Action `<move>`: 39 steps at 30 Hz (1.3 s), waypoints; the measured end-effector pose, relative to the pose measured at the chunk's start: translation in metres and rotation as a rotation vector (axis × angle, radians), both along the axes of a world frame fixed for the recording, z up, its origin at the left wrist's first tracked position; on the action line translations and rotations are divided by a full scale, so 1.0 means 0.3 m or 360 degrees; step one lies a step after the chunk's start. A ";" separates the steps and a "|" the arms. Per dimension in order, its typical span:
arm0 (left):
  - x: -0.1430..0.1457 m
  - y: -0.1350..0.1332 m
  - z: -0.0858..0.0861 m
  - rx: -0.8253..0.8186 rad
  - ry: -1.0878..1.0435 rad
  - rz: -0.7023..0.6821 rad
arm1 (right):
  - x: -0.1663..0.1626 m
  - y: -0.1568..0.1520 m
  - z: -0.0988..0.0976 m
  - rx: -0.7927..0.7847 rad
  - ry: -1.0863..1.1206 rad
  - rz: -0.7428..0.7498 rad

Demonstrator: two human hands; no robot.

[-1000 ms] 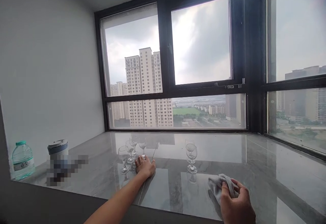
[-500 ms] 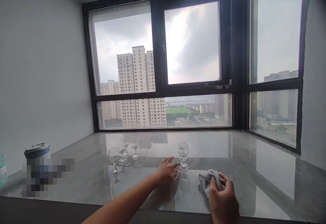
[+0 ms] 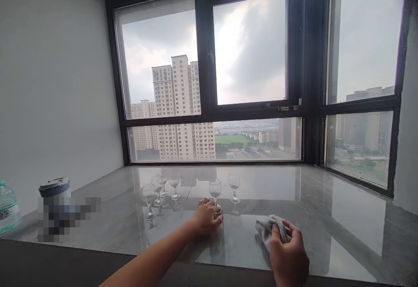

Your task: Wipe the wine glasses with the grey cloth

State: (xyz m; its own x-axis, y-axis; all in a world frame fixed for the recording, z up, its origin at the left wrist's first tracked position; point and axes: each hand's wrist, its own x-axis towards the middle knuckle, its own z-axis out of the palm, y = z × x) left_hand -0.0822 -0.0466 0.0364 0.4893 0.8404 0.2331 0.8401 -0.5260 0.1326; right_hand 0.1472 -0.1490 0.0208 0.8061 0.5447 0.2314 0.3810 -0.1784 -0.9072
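Observation:
My left hand [image 3: 207, 217] is closed at the foot of a clear stemmed wine glass [image 3: 215, 187], which stands upright on the grey stone sill; the fingers partly hide its base. A second wine glass [image 3: 234, 181] stands upright a little behind it, to the right, apart from the hand. In my right hand [image 3: 291, 250] is a bunched grey cloth [image 3: 266, 228], pinched between thumb and fingers just over the sill. Several more wine glasses [image 3: 149, 195] stand upright in a cluster left of my left hand.
The glossy sill [image 3: 326, 208] runs back to a dark window frame [image 3: 212, 119]. At its left end are a lidded container [image 3: 55, 187], partly blurred out, and a pale green plastic bottle [image 3: 8, 211]. The sill's front edge [image 3: 107, 251] lies close below my hands.
My left hand has taken hold of the nearer glass and moved left with it, leaving a gap to the glass behind. My right hand and the cloth have barely moved. The view has shifted slightly.

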 end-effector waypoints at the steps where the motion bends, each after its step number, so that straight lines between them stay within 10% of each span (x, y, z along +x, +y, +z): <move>1: -0.052 -0.012 0.001 0.0002 -0.0005 0.0112 | -0.001 -0.002 0.003 -0.0011 0.0004 0.0012; 10: -0.438 -0.036 0.006 0.0085 0.0100 0.0825 | -0.003 -0.014 0.027 -0.0107 0.0053 0.0084; 21: -0.476 -0.034 -0.046 -0.0016 0.0118 0.1021 | -0.002 0.002 0.010 -0.0044 0.0046 0.0077; 25: -0.399 -0.120 -0.057 0.0033 0.0107 0.1013 | -0.007 0.003 0.009 -0.0035 0.0025 0.0048; 30: -0.138 -0.167 -0.045 -0.0158 -0.0074 0.0360 | -0.007 0.006 0.002 -0.0053 -0.0019 0.0032; 39: 0.251 0.152 -0.012 -0.0328 -0.0128 0.0024 | 0.009 0.030 -0.030 0.0098 -0.0047 0.0039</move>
